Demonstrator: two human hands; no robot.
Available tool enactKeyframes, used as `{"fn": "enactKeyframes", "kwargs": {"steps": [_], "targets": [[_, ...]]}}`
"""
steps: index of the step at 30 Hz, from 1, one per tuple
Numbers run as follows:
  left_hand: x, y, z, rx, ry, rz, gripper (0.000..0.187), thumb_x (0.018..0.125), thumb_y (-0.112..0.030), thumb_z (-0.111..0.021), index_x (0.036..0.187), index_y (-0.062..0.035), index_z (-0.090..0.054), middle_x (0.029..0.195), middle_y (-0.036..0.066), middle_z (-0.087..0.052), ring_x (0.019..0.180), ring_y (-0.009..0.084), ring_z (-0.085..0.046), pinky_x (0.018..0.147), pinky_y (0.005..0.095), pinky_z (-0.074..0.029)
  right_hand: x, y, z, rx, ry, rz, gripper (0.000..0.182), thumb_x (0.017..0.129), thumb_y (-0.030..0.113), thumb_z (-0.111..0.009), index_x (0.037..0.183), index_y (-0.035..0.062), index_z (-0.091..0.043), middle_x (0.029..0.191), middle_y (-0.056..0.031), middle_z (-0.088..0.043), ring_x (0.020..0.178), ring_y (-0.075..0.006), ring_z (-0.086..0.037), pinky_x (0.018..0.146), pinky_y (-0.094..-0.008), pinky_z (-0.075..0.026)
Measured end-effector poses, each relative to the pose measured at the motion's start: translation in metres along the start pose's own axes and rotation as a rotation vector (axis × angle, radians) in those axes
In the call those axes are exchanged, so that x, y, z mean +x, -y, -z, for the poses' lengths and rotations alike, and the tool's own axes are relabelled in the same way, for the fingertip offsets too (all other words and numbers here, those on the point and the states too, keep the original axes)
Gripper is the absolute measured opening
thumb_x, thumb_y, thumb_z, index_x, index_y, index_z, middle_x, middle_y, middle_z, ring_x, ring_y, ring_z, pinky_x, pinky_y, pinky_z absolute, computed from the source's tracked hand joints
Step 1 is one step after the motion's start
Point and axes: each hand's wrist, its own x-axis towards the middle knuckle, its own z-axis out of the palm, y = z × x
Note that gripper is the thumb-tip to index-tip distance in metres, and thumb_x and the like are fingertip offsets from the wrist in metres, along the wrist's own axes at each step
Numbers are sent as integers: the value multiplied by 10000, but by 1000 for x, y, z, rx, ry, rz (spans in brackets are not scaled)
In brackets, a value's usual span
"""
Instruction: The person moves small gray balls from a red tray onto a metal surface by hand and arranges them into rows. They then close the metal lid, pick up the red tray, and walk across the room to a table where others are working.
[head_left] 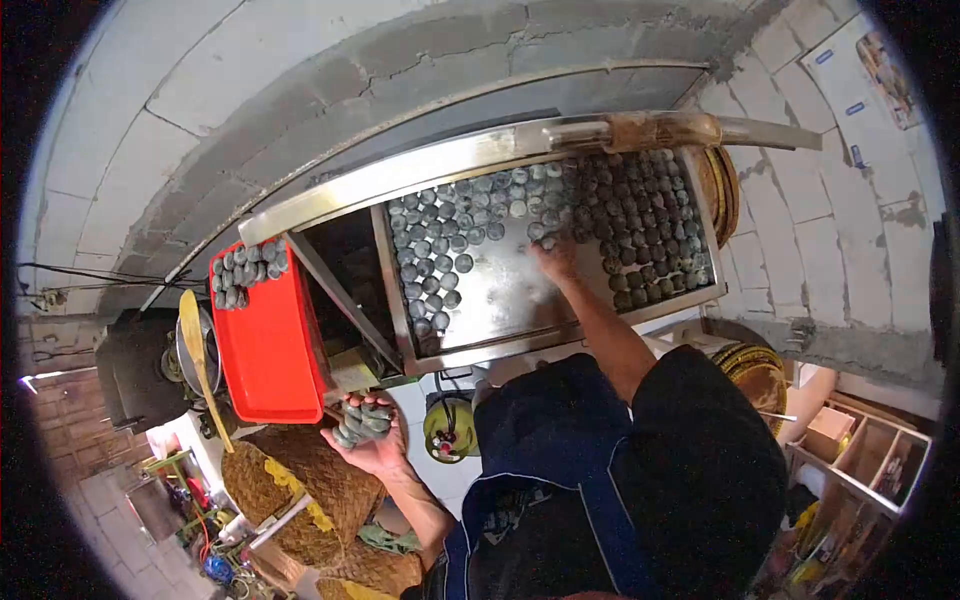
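A large steel tray (480,300) lies in front of me, its far and right parts covered with many small round grey pieces (640,220). My right hand (555,258) reaches onto the tray and its fingers rest on pieces near the middle. My left hand (368,435) is held palm up below the tray's left corner and cups a stack of several grey pieces (362,420). To the left a red plastic tray (270,350) holds a small cluster of the same pieces (245,270) in its far corner.
Woven baskets (310,480) sit below the red tray, with a yellow wooden paddle (200,360) beside it. A green gas cylinder (450,425) stands under the steel tray. Grey block walls surround the tray. Wooden boxes (870,450) are at the right.
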Motion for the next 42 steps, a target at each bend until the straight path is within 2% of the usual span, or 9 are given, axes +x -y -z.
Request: {"fn": "enactKeyframes", "kwargs": {"steps": [2, 3, 5, 11, 17, 30, 35, 38, 42], "targets": [[-14, 16, -13, 16, -18, -31, 560, 899, -553, -482, 1147, -51, -481, 1045, 82, -512, 1012, 270, -462, 797, 454, -428, -1, 20, 29, -166, 392, -211, 641, 750, 351, -759, 1290, 87, -538, 1160, -144, -647, 1055, -328, -627, 876, -426, -507], [-17, 24, -24, -7, -12, -39, 568, 904, -553, -471, 1152, -42, -473, 1043, 85, -511, 1006, 264, -463, 869, 434, -405, 4, 36, 50, -162, 398, -210, 641, 750, 351, -759, 1290, 87, -538, 1160, -144, -647, 1055, -328, -627, 876, -426, -507], [-20, 28, -22, 17, -6, -42, 571, 903, -553, -471, 1149, -37, -472, 1038, 85, -511, 1002, 261, -463, 900, 424, -391, 11, 69, 86, -96, 765, -157, 699, 779, 361, -732, 1365, 68, -489, 1211, -196, -624, 1122, -359, -593, 982, -438, -468], [-21, 39, -40, 42, -3, -46, 566, 900, -551, -479, 1140, -39, -473, 1022, 86, -514, 986, 256, -469, 932, 418, -374, 6, 53, 51, 63, 517, -5, 553, 757, 323, -761, 1244, 106, -613, 1171, -150, -652, 1057, -318, -632, 920, -410, -495], [-22, 41, -38, 35, -43, -59, 639, 893, -606, -483, 1142, -18, -524, 1003, 89, -569, 966, 273, -505, 892, 429, -418, 14, 55, 52, -223, 612, -12, 613, 731, 363, -787, 1240, 71, -611, 1154, -173, -656, 1056, -324, -632, 920, -405, -496], [-22, 43, -40, 29, -60, -50, 650, 886, -603, -494, 1161, -16, -532, 1019, 99, -567, 985, 274, -510, 919, 435, -408, 43, 101, 57, -54, 633, -36, 489, 723, 265, -807, 1098, 1, -640, 1115, -230, -645, 1097, -388, -592, 914, -436, -496], [-25, 39, -39, 11, -70, -59, 646, 883, -597, -507, 1177, -22, -510, 1005, 95, -559, 987, 270, -505, 919, 434, -407, 27, 79, 38, -79, 340, 186, 563, 750, 269, -774, 1201, 3, -568, 1171, -260, -601, 971, -407, -640, 788, -465, -526], [-25, 38, -37, -10, -94, -63, 640, 884, -596, -507, 1174, -25, -506, 998, 94, -559, 982, 268, -504, 919, 430, -407, 21, 87, 52, -206, 621, 103, 567, 758, 268, -755, 1229, 17, -564, 1131, -245, -627, 879, -403, -667, 703, -473, -534], [-22, 36, -31, 14, -120, -71, 631, 883, -602, -501, 1151, -31, -512, 990, 95, -564, 973, 269, -509, 926, 432, -402, 3, 72, 32, -265, 409, 337, 503, 758, 277, -746, 1168, 18, -612, 987, -207, -681, 821, -369, -684, 648, -474, -531]]}}
